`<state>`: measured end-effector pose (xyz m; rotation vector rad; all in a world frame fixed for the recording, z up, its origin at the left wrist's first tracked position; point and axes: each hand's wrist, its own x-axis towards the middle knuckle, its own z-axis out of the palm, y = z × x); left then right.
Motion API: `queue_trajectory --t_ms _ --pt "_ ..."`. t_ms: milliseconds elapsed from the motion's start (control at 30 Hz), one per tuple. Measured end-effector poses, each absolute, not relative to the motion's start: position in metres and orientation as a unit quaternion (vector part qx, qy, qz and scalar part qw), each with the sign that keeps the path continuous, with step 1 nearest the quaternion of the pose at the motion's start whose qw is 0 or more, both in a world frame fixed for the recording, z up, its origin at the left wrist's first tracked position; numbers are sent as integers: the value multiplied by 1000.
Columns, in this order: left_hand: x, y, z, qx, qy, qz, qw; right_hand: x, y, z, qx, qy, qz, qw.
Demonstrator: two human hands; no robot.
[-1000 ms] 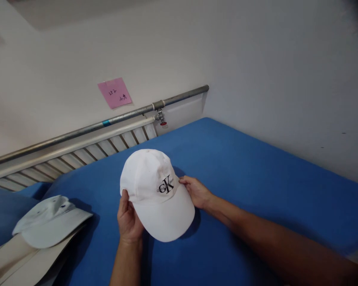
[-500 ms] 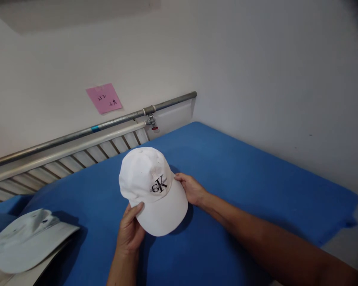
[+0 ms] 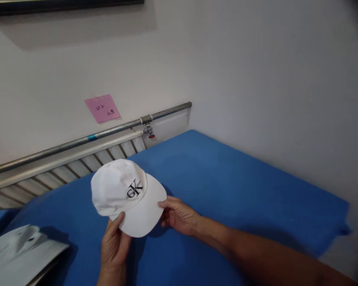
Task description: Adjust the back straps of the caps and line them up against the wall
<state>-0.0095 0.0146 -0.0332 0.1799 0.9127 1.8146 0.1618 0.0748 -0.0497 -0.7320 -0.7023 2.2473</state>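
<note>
A white baseball cap [image 3: 116,184] with black letters on its front is held up over the blue-covered surface [image 3: 226,174], its brim pointing right and toward me. My left hand [image 3: 115,242] grips the near side where brim and crown meet, thumb on top and fingers underneath. At the brim's right edge, my right hand [image 3: 179,214] pinches with the thumb above and the fingers partly hidden below.
Pale caps [image 3: 26,254] lie stacked at the lower left. Behind the surface stand a white radiator [image 3: 68,171] and a metal pipe [image 3: 113,130] with a red-handled valve [image 3: 150,135]. A pink note [image 3: 102,109] is on the wall.
The cap has moved left and turned, so its brim points more to the right. My right hand has shifted from the brim's far corner to its front edge. The view has tilted up slightly.
</note>
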Motion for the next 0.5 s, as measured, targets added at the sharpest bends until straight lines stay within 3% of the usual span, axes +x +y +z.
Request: queue_trajectory --t_ms 267,500 --pt "-8 13 -37 78 459 697 545 174 90 -46 -238 -313 838 378" --pt "-4 28 -80 260 460 599 603 223 135 -44 -255 -330 768 486"
